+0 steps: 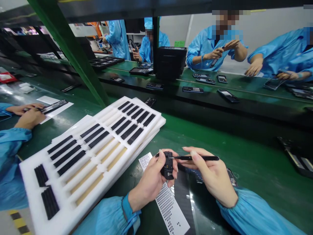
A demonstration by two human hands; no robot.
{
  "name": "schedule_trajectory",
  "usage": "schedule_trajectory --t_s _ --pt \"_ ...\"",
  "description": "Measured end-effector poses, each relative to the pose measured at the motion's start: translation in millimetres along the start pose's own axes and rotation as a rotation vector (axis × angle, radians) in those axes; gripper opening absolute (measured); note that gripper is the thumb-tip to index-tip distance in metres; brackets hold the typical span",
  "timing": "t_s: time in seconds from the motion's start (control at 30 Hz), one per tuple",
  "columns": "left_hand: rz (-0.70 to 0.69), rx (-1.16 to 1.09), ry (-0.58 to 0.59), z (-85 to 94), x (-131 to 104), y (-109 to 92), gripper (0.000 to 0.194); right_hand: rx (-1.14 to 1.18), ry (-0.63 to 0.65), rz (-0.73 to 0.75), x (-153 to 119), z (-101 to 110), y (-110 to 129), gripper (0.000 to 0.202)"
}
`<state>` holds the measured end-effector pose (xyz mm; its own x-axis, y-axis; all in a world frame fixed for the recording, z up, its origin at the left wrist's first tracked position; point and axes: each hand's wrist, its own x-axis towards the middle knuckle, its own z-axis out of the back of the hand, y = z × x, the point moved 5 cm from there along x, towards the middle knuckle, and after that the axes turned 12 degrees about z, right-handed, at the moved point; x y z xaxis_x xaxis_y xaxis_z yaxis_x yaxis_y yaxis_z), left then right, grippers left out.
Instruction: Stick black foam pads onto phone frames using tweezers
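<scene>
My left hand (148, 184) grips a small black plastic phone part (168, 170) between thumb and fingers, above the bench. A pair of black tweezers (206, 158) lies nearly level in my right hand (215, 178), its fine tip at the upper part of the black piece. Whether the tip pinches anything is too small to tell. Under my hands lies a white sheet with rows of small black dots (168, 207), beside a dark striped mat (184, 189). Part of a phone (231, 178) shows behind my right wrist.
To the left, a white foam tray (28, 182) holds black strips in slots, stacked on another. A co-worker's hands (30, 116) work at far left. Phones (228, 95) lie along the dark conveyor ahead; other people in blue sit beyond it. A green post (70, 49) slants down.
</scene>
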<state>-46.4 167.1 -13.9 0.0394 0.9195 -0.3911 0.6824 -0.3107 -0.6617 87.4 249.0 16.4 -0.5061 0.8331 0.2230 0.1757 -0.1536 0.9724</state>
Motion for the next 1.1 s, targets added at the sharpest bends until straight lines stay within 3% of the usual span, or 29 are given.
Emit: schedule_trajectory --t_s 0.2,0.33,0.47,0.6,0.67,0.83,0.93,1.1 --pt "-0.004 0.051 -0.049 -3.8 -4 -2 0.026 -0.021 -0.030 0.045 -3 -4 -1 0.023" --pt "-0.018 0.142 -0.141 -3.4 -5 -2 0.029 -0.024 -0.028 0.049 -2 -3 2 0.025" --pt "-0.090 0.376 -0.284 4.3 -5 -7 0.035 -0.044 -0.091 -0.004 12 36 -2 0.036" --pt "-0.198 0.824 -0.403 11.5 2 -10 0.033 -0.100 -0.123 -0.118 20 85 -30 0.049" --pt "-0.238 1.101 -0.358 6.5 10 -6 0.036 -0.135 -0.097 -0.160 19 96 -47 0.053" --pt "-0.214 1.678 -0.184 -17.7 33 9 0.074 -0.187 -0.121 -0.144 18 98 -61 0.056" --pt "-0.163 1.888 -0.136 -30.4 45 10 0.086 -0.184 -0.133 -0.128 20 96 -58 0.054" --pt "-0.092 2.053 -0.089 -40.0 57 5 0.086 -0.194 -0.106 -0.110 21 95 -58 0.052"
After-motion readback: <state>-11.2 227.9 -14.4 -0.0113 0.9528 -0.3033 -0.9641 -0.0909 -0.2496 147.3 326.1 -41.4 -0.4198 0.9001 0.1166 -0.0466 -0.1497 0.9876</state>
